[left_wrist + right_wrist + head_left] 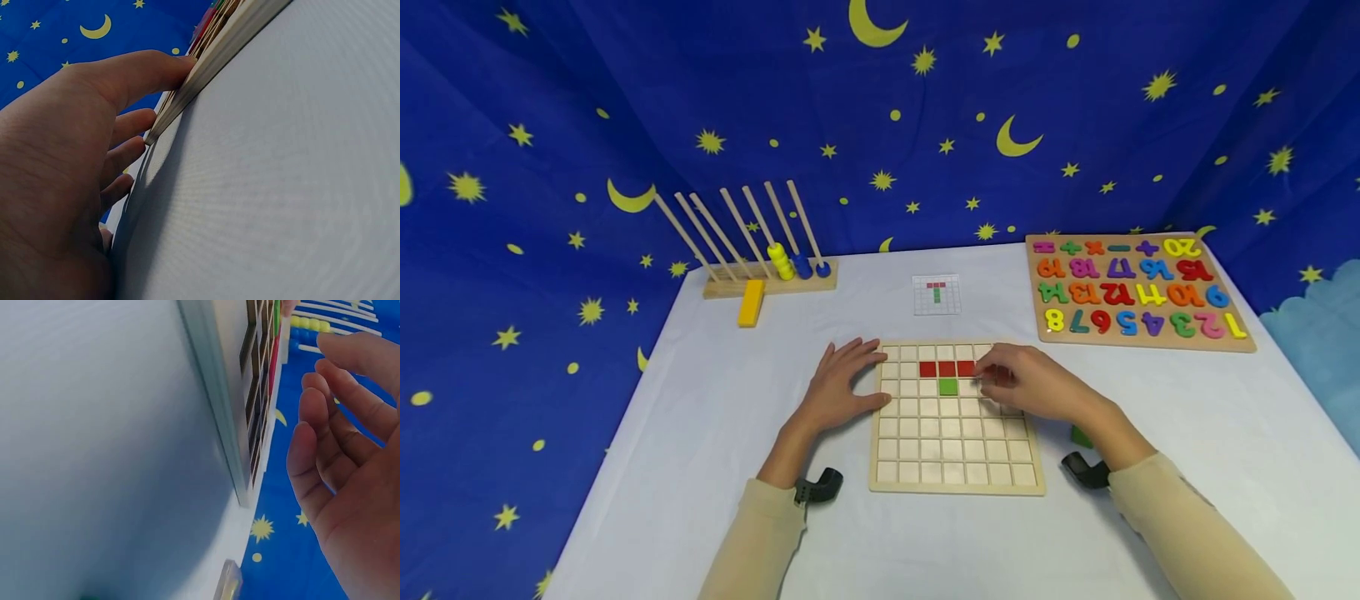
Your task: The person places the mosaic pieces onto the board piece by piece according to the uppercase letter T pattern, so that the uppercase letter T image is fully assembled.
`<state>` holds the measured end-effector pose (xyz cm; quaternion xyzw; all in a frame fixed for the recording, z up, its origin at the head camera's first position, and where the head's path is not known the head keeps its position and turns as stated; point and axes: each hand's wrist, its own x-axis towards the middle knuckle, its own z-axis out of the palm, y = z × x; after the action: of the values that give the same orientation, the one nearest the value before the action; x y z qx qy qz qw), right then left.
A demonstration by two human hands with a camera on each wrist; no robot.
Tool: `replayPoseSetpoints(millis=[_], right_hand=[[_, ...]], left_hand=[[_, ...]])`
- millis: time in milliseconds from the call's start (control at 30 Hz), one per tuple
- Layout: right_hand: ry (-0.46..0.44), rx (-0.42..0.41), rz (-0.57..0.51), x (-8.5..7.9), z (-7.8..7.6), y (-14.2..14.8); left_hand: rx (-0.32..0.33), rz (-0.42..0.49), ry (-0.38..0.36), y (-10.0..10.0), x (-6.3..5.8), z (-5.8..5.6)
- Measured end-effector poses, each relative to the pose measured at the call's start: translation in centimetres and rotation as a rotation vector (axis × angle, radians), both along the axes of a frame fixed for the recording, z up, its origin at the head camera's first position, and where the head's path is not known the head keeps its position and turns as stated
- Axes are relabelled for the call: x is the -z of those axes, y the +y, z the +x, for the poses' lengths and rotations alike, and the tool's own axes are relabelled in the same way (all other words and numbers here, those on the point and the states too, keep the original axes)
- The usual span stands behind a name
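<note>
A wooden grid board (958, 488) lies flat on the white table. Three red tiles (947, 369) form a row in its upper part, and one green tile (948, 387) sits below the middle red one. My left hand (838, 387) is spread at the board's left edge, thumb and fingertips right at the frame. Over the board's upper right, my right hand (1033, 379) has its fingertips beside the rightmost red tile. In the right wrist view its fingers (312, 406) are loosely bent, with no tile showing between them.
Behind the board lies a small card (937, 307) with a red and green T pattern. A peg abacus (805, 286) with a yellow block (751, 303) stands back left. The number puzzle board (1138, 340) lies at right. Green pieces (1081, 437) lie partly under my right forearm.
</note>
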<state>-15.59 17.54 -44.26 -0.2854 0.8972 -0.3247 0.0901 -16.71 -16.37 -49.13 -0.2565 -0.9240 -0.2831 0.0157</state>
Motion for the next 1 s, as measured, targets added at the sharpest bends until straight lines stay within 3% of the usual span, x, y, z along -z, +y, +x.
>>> replayPoseSetpoints(millis=[600, 833, 1000], right_hand=[[-0.053, 0.036, 0.029, 0.2, 1.4, 1.4], [-0.016, 0.050, 0.023, 0.1, 1.5, 2.4], [-0.021, 0.055, 0.043, 0.0, 1.5, 3.3]], left_hand=[[-0.014, -0.021, -0.014, -0.3, 0.2, 0.8], [-0.012, -0.009, 0.017, -0.2, 0.3, 0.4], [-0.011, -0.014, -0.002, -0.1, 0.1, 0.1]])
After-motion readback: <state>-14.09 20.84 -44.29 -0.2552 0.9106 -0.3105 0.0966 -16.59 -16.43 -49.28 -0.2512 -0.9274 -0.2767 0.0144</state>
